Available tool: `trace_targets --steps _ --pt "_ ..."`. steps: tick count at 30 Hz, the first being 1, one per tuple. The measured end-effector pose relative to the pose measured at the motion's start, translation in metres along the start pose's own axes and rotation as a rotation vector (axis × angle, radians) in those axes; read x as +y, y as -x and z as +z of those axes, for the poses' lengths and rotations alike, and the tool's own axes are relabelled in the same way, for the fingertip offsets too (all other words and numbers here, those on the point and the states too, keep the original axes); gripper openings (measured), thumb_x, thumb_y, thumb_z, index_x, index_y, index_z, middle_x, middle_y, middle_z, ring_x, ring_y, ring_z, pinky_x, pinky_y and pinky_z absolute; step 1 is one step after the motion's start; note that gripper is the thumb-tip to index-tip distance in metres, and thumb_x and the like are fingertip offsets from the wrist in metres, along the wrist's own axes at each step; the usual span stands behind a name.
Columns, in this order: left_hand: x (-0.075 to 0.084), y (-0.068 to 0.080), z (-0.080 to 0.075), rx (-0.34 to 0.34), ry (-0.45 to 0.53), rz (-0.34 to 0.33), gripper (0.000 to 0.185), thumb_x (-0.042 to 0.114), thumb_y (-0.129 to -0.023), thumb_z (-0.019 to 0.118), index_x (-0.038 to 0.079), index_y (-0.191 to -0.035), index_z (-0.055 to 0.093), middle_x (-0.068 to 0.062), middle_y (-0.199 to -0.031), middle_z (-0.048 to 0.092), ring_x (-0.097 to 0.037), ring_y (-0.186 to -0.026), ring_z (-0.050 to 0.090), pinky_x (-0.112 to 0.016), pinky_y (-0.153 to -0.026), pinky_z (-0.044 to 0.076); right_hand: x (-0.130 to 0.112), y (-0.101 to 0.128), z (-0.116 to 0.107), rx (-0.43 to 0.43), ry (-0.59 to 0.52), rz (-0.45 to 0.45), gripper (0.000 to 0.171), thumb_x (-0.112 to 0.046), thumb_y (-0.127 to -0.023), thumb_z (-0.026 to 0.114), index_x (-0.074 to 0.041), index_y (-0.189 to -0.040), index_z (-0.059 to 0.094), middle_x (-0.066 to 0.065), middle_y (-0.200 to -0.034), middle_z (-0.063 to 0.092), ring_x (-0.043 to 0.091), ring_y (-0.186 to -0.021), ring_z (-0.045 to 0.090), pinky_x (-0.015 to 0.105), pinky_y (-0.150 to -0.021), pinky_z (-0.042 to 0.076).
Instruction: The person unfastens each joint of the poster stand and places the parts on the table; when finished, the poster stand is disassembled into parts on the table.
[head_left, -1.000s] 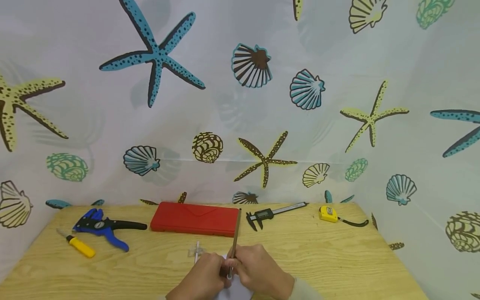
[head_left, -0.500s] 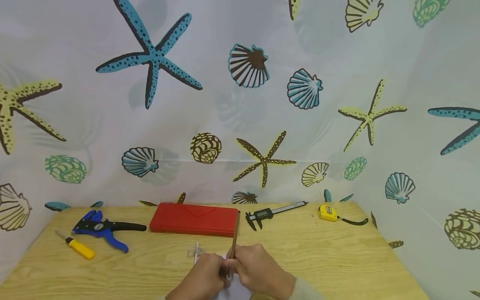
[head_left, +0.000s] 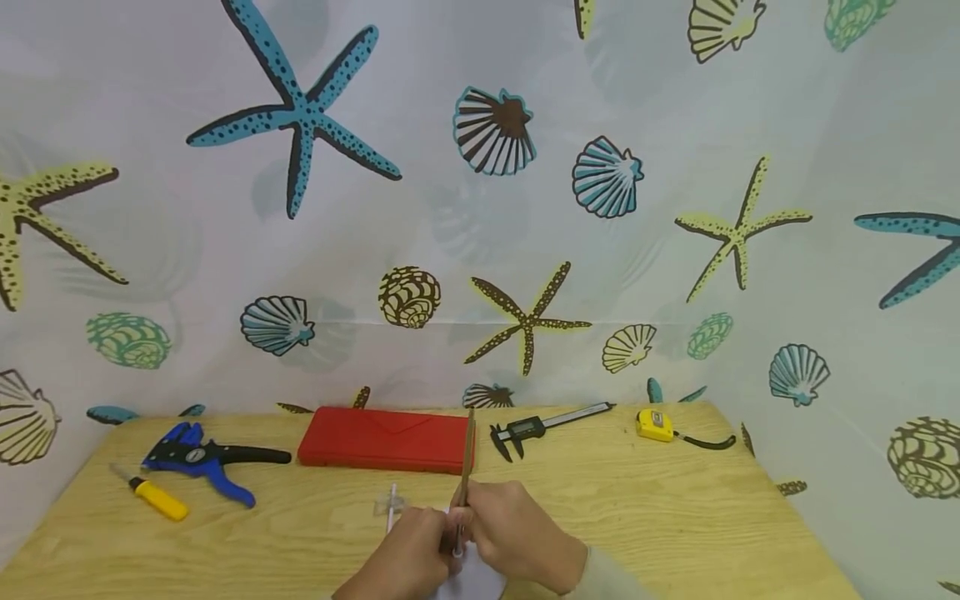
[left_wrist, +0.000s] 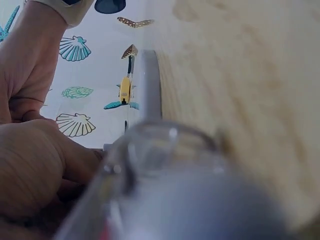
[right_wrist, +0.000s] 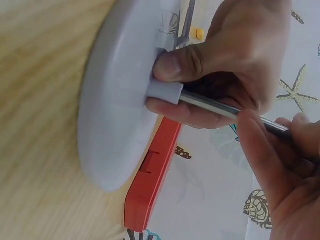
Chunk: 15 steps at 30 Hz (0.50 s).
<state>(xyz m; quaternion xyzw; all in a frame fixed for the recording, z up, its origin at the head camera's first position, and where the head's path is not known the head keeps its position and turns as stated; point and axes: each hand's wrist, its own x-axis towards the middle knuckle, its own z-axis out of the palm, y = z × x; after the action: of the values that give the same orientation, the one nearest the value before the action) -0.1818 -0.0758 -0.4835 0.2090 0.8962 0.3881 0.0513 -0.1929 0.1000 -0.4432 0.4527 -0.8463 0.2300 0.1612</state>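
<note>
Low in the middle of the head view, both hands meet at a slim metal rod (head_left: 468, 450) that stands up from a pale, rounded base (head_left: 472, 577). My left hand (head_left: 408, 552) pinches the short collar (right_wrist: 167, 92) on the base, thumb on one side and a finger on the other. Just above it, the right hand (head_left: 513, 532) grips the rod between thumb and fingers. The rod's lower end sits in the collar in the right wrist view. Behind the left hand lies a clear plastic piece with a thin white stick (head_left: 392, 505), large and blurred in the left wrist view.
A red case (head_left: 386, 439) lies at the back of the wooden table (head_left: 675, 517). Left of it are a blue wire stripper (head_left: 206, 458) and a yellow-handled tool (head_left: 161, 498). Digital calipers (head_left: 528, 428) and a yellow tape measure (head_left: 655, 426) lie to the right. A patterned cloth hangs behind.
The rod's top has tipped slightly left and risen a little, with the right hand shifting slightly upward on it. The left hand keeps its hold on the collar. The head view has drifted slightly.
</note>
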Motion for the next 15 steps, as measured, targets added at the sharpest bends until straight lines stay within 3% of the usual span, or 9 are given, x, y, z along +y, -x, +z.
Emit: trace_targets --steps 4,9,15 --pt "-0.0009 -0.0004 -0.0004 0.007 -0.024 0.009 0.029 -0.010 -0.069 0.070 0.018 -0.068 0.063 0.013 -0.057 0.048 -0.002 -0.057 0.039 -0.019 -0.053 0.035 -0.0010 -0.0005 0.0001 -0.027 -0.023 -0.003 0.017 -0.021 -0.104 0.053 -0.010 -0.096 0.064 -0.005 -0.075 0.068 -0.009 -0.066 0.055 0.001 -0.060 0.042" --pt "-0.0008 -0.0012 -0.0013 0.030 -0.025 0.054 0.029 -0.011 -0.068 0.069 0.016 -0.064 0.060 0.013 -0.056 0.046 -0.001 -0.056 0.037 -0.019 -0.050 0.034 0.0008 -0.0028 -0.0014 0.008 -0.017 -0.011 0.017 -0.021 -0.104 0.053 -0.011 -0.095 0.063 -0.005 -0.075 0.069 -0.008 -0.065 0.056 0.001 -0.059 0.041" --pt "0.0005 -0.0038 -0.0018 0.015 -0.020 0.051 0.028 -0.012 -0.069 0.069 0.016 -0.067 0.064 0.012 -0.058 0.050 -0.001 -0.056 0.039 -0.019 -0.051 0.034 0.0017 -0.0014 -0.0027 0.030 0.000 -0.041 0.022 -0.022 -0.107 0.046 -0.011 -0.096 0.061 -0.005 -0.074 0.068 -0.007 -0.066 0.056 0.003 -0.060 0.043"
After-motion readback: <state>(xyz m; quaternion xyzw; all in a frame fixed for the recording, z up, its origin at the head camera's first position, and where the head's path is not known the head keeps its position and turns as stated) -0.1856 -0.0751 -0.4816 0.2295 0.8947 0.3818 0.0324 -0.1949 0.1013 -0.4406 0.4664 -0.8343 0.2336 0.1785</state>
